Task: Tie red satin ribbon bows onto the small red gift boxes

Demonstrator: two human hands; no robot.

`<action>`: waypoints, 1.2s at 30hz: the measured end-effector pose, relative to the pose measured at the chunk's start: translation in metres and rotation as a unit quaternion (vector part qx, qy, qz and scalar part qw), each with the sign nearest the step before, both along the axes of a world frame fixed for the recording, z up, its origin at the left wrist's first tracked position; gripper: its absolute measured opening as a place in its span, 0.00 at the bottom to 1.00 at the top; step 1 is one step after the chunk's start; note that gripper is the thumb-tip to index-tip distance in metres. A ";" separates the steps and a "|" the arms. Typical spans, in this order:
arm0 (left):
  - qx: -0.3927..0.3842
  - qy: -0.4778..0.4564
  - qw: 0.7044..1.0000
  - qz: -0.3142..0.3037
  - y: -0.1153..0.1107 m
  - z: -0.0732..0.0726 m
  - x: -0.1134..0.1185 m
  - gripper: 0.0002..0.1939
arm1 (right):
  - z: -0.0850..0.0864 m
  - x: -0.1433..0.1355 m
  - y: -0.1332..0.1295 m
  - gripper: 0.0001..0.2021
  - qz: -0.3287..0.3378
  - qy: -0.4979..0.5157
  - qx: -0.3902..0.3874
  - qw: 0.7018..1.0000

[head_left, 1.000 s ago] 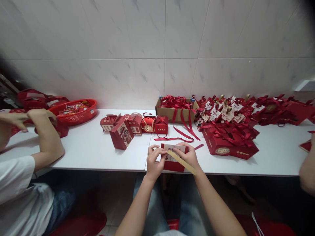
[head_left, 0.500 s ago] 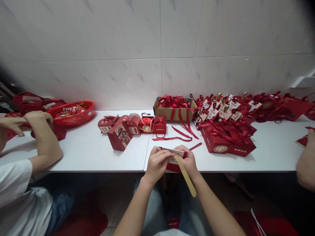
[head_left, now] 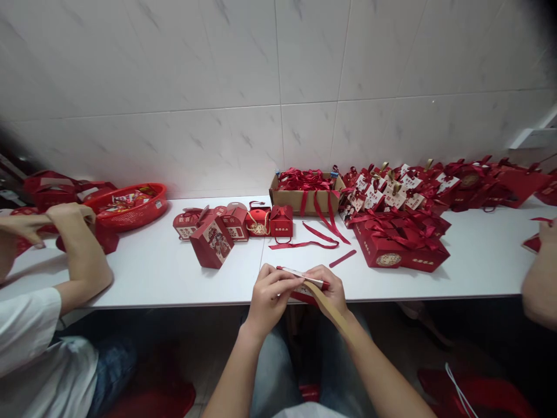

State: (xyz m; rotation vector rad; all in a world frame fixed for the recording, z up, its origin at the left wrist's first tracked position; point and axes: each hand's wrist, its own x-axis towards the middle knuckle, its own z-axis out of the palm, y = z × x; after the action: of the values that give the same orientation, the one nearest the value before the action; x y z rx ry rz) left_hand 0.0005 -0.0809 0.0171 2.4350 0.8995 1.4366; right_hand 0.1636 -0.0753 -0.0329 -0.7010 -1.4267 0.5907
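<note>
At the table's front edge, both my hands hold a small red-and-white gift box (head_left: 304, 296), mostly covered by my fingers. My left hand (head_left: 270, 297) is closed at its left side, with fingertips at the upper end of a gold paper strip (head_left: 326, 306). On the right side, my right hand (head_left: 329, 285) grips the box with its fingers closed. The strip slopes down from the box across my right wrist. Just beyond my hands, a dark red strip (head_left: 342, 258) lies flat on the table. A loose red ribbon (head_left: 304, 245) curls behind it.
Several red gift boxes (head_left: 212, 242) stand left of centre. A cardboard box (head_left: 304, 202) of ribbons sits by the wall. Ribboned boxes (head_left: 402, 247) crowd the right. A red basket (head_left: 130, 215) holds packets. Co-workers' arms (head_left: 85, 255) reach in from both sides.
The gold strip's free end has swung toward my right forearm. My hands and the gift box sit slightly lower, and the box top has tilted flatter.
</note>
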 end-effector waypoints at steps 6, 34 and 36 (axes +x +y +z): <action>0.061 -0.007 0.998 0.025 -0.002 -0.004 -0.003 0.12 | 0.004 -0.003 -0.005 0.05 -0.016 -0.005 0.000 1.000; -0.037 -0.105 0.993 -0.035 0.006 -0.027 0.005 0.08 | 0.023 0.012 -0.021 0.18 -0.136 0.198 -0.052 0.969; -0.032 -0.106 0.993 -0.036 0.006 -0.028 0.006 0.10 | 0.031 0.012 -0.023 0.21 -0.169 0.224 -0.052 0.958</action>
State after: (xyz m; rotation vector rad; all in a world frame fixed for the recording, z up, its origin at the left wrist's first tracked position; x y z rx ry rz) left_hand 0.0061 -0.0747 -0.0112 2.1943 0.7896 1.5794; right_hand 0.1759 -0.0981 -0.0023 -0.8135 -0.8358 0.5163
